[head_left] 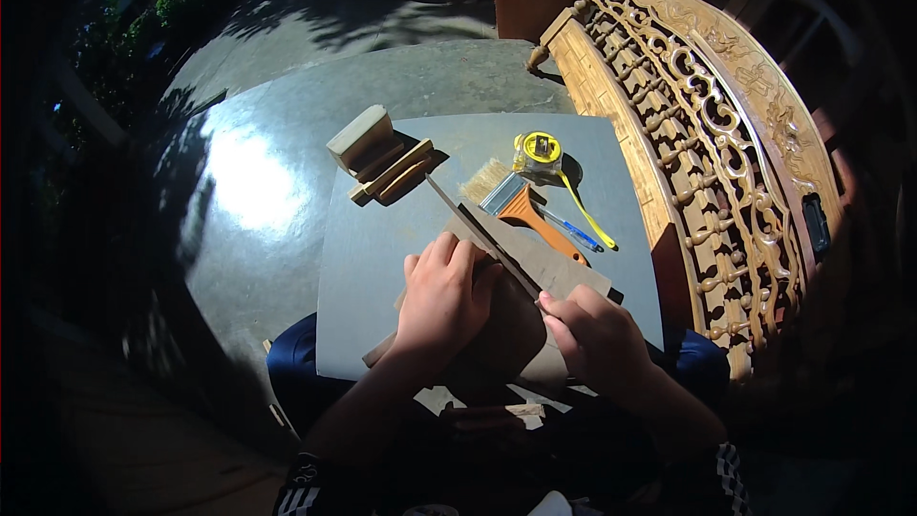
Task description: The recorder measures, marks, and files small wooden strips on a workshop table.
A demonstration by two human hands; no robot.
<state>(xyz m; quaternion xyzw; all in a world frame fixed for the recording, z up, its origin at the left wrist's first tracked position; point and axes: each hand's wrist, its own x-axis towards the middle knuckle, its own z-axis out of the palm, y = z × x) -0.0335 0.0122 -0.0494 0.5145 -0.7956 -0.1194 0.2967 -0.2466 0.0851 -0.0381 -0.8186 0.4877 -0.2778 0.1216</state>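
Observation:
My right hand (597, 330) is closed, thumb and fingers pinching the near end of a long, thin, dark strip (487, 241). The strip slants up and left to a narrow tip; whether it is a file or a slat I cannot tell. My left hand (441, 301) is closed, fingers curled and thumb toward the strip; what it grips is hidden beneath it. Under both hands lies a flat brown sheet (521, 339), partly in shadow. Just beyond the strip rest a paintbrush (516, 205) with an orange handle and a blue pen (581, 235).
The grey tabletop (368, 258) also carries a yellow tape measure (540, 151), its tape partly out, and several small wooden blocks (368, 143) stacked at far left. A carved wooden furniture panel (683, 115) stands along the right. Sunlit concrete floor (258, 172) surrounds the table.

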